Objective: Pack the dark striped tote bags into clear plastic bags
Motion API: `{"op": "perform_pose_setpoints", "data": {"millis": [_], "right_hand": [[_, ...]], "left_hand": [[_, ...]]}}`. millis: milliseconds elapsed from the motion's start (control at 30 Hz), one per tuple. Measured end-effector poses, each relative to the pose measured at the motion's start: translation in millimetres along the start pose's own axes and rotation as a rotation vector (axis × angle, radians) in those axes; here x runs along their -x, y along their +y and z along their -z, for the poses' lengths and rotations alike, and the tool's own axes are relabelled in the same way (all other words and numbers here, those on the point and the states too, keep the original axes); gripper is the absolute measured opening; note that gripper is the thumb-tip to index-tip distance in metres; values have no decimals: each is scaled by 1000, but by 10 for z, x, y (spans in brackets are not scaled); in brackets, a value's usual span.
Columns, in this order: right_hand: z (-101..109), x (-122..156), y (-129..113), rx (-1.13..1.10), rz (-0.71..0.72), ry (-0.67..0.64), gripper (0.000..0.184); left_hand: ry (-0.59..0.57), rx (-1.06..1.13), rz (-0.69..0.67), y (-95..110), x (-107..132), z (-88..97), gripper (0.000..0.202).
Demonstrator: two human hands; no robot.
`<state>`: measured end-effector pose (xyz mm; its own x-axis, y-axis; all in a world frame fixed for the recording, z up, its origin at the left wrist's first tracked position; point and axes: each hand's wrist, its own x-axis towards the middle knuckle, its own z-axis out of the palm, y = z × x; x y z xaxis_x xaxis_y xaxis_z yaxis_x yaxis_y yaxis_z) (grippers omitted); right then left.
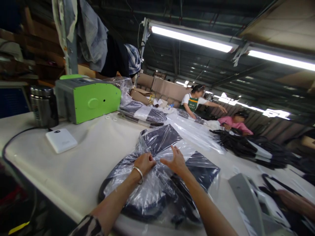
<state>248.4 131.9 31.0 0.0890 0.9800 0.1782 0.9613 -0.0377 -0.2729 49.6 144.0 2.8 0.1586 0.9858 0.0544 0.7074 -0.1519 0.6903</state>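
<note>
A dark navy garment sealed in a clear plastic bag (169,144) lies on the white table (98,154) in front of me. My left hand (145,162), with a silver bangle on its wrist, is curled closed and pinches the plastic near the bag's middle. My right hand (176,160) rests on the same bag just to the right, fingers stretched out flat on the plastic. More bagged dark fabric (150,196) bunches under my forearms.
A green and grey machine (86,98), a steel flask (44,105) and a white power bank (61,140) stand at the left. Further bagged garments (145,115) lie behind. Two people (197,100) work at the far end beside a pile of black items (248,146).
</note>
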Motion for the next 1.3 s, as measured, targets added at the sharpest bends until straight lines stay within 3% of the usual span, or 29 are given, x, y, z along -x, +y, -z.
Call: {"op": "perform_pose_setpoints", "data": {"millis": [133,300,500,700,867,933,1033,1167,1300], "right_hand": [[-264,36,-175,-20,-50,-113,104],[-298,-3,-120,-47,-95,-200,112],[-302,-44,-99,-56,-113,-252,117],[-282,-86,-107,-59,-113,-259,120],[-108,-85,-14,-45,-88,-291,118],[20,-26,173,-8,-120,-263,108],[322,152,706,113,-226,-13,85],[984,611,1719,104,-293,299,60],[1653,1291,2520,-2,-550,356,55]], "left_hand": [[-22,-35,0,21,-34,9,13],[-58,-74,-44,8,13,173,33],[-96,-277,-50,-80,224,425,17],[-61,-265,-23,-120,240,323,12],[-28,-262,-12,-108,255,300,14],[-15,-262,-13,-106,261,305,15],[-9,-259,-16,-109,256,309,17],[-52,-245,-54,-114,252,323,19],[-119,-256,-66,-166,187,330,24]]}}
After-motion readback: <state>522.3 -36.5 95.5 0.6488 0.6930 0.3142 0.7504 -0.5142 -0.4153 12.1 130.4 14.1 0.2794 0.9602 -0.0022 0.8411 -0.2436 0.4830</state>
